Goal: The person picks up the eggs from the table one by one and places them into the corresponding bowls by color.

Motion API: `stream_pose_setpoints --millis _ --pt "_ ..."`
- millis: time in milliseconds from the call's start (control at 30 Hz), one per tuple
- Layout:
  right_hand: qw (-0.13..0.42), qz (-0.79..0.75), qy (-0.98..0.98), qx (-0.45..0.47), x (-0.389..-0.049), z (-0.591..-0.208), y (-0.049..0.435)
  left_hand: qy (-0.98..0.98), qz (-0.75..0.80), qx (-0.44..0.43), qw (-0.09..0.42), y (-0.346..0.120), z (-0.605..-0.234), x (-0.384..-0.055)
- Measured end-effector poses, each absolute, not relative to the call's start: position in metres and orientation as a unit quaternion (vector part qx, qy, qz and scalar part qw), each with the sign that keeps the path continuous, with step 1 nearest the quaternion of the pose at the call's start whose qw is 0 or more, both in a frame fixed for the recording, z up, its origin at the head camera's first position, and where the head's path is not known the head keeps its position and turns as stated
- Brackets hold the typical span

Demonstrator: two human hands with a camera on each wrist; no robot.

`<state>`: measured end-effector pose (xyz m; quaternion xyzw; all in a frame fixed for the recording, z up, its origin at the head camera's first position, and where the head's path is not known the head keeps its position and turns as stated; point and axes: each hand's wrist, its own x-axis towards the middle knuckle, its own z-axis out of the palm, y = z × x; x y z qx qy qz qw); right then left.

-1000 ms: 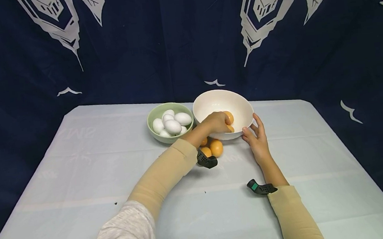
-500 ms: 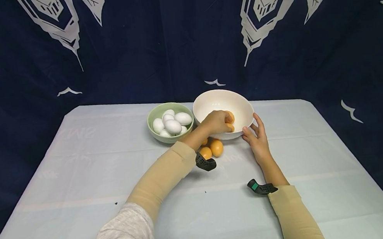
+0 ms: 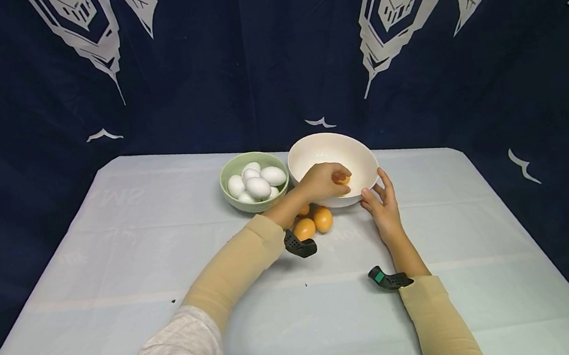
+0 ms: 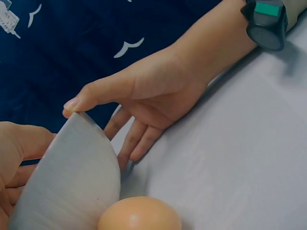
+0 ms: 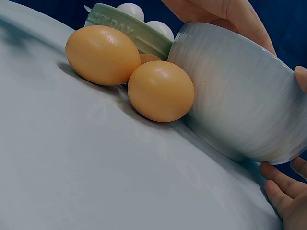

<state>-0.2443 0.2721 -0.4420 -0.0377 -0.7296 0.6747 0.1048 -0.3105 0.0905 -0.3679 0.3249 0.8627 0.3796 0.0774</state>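
In the head view, my left hand reaches into a white bowl, its fingers and thumb curled round a brown egg that is mostly hidden. My right hand holds the bowl's near right side. The left wrist view shows the right thumb on the rim and the other fingers against the outside. Just in front of the bowl lie several brown eggs, among them one egg and another egg. My left forearm partly covers that group.
Left of the white bowl stands a green bowl with several white eggs in it. Both bowls are near the back edge of the cloth-covered table. A dark blue patterned curtain hangs behind.
The left hand has turned slightly inside the bowl, its fingertips covering more of the egg. Its wrist has edged left, uncovering more of the front egg. The right hand stays on the bowl.
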Motion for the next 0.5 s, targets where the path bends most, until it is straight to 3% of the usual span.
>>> stream_pose_setpoints --millis 500 --pt "0.103 0.679 -0.726 -0.032 -0.245 -0.442 0.272 0.822 0.442 0.348 0.092 0.074 -0.363 -0.300"
